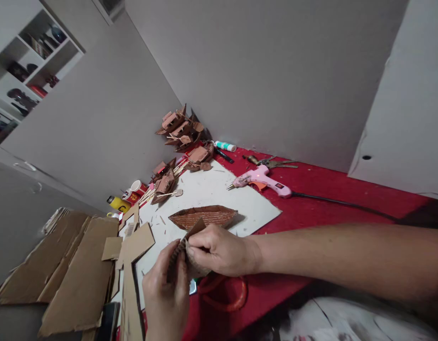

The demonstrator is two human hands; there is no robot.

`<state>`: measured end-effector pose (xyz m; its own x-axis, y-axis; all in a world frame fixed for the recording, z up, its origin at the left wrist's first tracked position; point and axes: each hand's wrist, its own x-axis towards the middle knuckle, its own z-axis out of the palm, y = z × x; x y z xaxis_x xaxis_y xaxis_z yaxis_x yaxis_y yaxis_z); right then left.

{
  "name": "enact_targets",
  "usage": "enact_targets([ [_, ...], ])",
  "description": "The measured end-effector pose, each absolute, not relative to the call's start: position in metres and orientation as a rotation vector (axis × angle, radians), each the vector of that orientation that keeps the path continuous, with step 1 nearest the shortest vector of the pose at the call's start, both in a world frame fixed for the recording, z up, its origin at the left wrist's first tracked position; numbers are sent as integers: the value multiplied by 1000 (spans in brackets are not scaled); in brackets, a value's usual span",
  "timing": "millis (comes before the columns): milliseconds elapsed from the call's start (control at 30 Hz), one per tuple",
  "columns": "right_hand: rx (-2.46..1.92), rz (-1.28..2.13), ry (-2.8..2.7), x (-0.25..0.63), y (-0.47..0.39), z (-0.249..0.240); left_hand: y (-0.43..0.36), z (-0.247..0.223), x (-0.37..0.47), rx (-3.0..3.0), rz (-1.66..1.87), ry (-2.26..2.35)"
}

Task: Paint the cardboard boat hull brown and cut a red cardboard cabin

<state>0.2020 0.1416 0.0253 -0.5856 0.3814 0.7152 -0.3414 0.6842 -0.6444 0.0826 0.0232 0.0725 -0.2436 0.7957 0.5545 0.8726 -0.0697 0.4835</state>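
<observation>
My left hand (167, 284) and my right hand (219, 251) meet low in the middle of the head view. Both pinch a small piece of corrugated cardboard (196, 227), its ridged side partly showing between the fingers. The right finger and thumb grip a pale paper-like layer at its edge; the hands hide much of the piece. Just beyond them a brown model boat hull (205, 216) with lined sides lies on a white board (205, 187). A pink hot glue gun (261, 179) rests on its side to the right, nozzle over the board.
Finished-looking model boats (181, 130) stand at the back against the wall. Cardboard sheets (80, 270) and cut strips fill the left. A yellow bottle (118, 203), red paper cup (137, 188), glue tube (225, 146) and scissors (276, 163) lie around the red tabletop (318, 194). A black cord (333, 202) runs right.
</observation>
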Motion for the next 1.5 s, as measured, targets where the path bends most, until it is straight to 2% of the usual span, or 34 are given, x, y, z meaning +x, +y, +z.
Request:
enact_targets([
  [233, 104, 928, -1903, 204, 139, 25, 15, 80, 64, -1769, -1437, -2264],
  [400, 9, 1032, -1814, 206, 137, 30, 17, 71, 67, -1617, -1806, -2429],
  [667, -431, 1364, -1847, 201, 142, 37, 21, 53, 78, -1799, -1459, -2285],
  [867, -380, 1289, -1942, 203, 139, 35, 23, 80, 89, -1945, -1400, -2458],
  [1000, -332, 1122, -2062, 209, 134, 34, 20, 90, 95, -2100, -1112, -2354],
  [1067, -259, 1032, -2068, 211, 134, 34, 16, 88, 95, -2096, -1084, -2264],
  [1300, 156, 845, -1903, 212, 132, 27, -9, 67, 93, -1803, -1487, -2250],
  [1500, 172, 768, -2072, 209, 131, 23, -13, 67, 85, -1956, -1682, -2499],
])
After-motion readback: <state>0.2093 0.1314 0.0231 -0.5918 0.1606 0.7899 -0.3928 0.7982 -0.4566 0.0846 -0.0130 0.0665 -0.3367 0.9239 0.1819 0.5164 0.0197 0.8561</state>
